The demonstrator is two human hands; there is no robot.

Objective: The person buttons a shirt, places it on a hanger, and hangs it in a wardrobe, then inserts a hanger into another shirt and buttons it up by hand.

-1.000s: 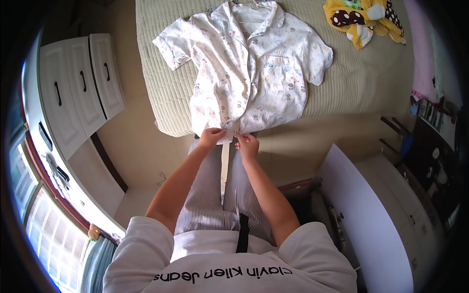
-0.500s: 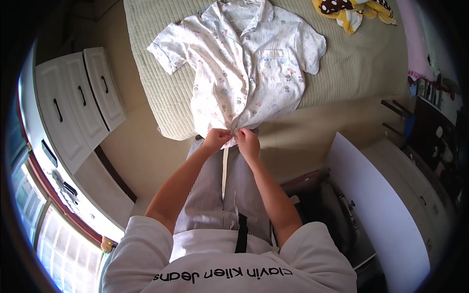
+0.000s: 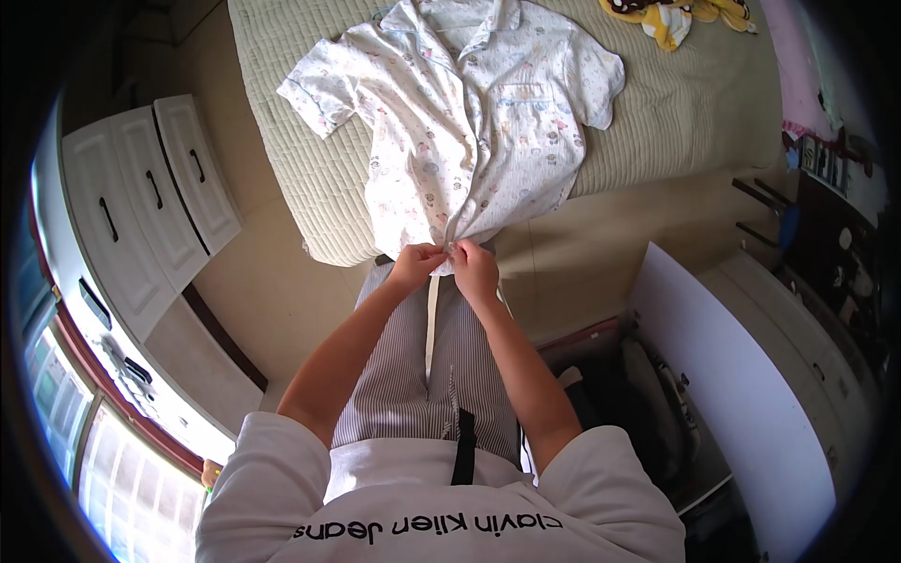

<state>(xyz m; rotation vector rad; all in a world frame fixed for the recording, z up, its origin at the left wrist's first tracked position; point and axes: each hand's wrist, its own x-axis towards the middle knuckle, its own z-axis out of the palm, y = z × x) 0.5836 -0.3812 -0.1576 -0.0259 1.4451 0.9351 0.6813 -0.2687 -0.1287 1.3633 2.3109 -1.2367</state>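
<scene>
A white short-sleeved pajama shirt (image 3: 526,141) with a small coloured print, a collar and a chest pocket lies front up on the bed. Its bottom hem hangs over the bed's near edge toward me. My left hand (image 3: 419,266) pinches the lower front edge of the shirt from the left. Close beside it, almost touching, my right hand (image 3: 475,269) pinches the same front placket from the right. Both hands are closed on the cloth near the lowest part of the opening. Any button between the fingertips is too small to make out.
The shirt rests on a bed with a pale green quilted cover (image 3: 676,131). A yellow, white and brown cloth (image 3: 671,28) lies at its far right. White drawers (image 3: 150,202) stand at left; a white panel (image 3: 723,394) and an open dark-filled compartment (image 3: 610,403) are at right.
Both hands stay together at the shirt's lower front, with only slight finger movement. The whole view has shifted a little.
</scene>
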